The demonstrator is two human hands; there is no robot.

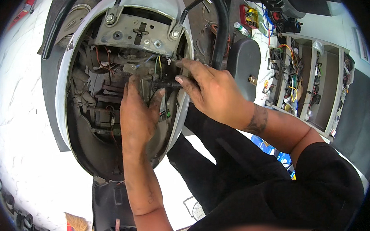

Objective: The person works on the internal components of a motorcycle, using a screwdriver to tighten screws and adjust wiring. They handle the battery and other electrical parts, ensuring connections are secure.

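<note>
Under my hands lies the open body of a scooter [60, 102], a light-coloured oval shell around a dirty compartment. My left hand [138, 112] reaches in from below, thumb and fingers on either side of a dark box-shaped part [146, 90]. My right hand [215, 88] comes over the shell's right edge. Its thumb presses on a black strap-like piece [168, 86] that runs toward the box; the index finger is raised from the thumb, and the other fingertips are hidden. Green and yellow wires [159, 63] stand just above the box.
A bolted metal bracket [135, 31] spans the compartment's top. A curved black bar [222, 24] rises right of the shell. Farther right are a black padded piece [244, 63] and a shelf unit [325, 81] full of wires and parts. A broom [76, 223] stands at lower left.
</note>
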